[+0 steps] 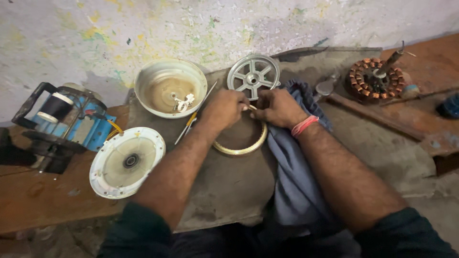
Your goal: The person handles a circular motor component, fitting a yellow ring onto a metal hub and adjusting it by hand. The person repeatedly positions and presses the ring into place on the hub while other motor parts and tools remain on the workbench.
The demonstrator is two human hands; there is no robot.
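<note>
My left hand (224,109) and my right hand (277,108) meet over the far rim of a brass-coloured metal ring (239,148) that lies flat on a grey slab (229,186). Both hands have their fingers curled on the ring's rim, with a small pale piece pinched between them. A blue-grey cloth (291,177) lies under my right forearm, which wears a pink band (304,125) at the wrist. Where the fingertips touch the ring is hidden by the hands.
A spoked grey metal wheel (253,75) sits just beyond the hands. A dirty metal bowl (170,87), a screwdriver (193,117) and a white round motor cover (126,162) lie left. A copper-wound stator (375,79) rests at right, a blue machine (62,122) at far left.
</note>
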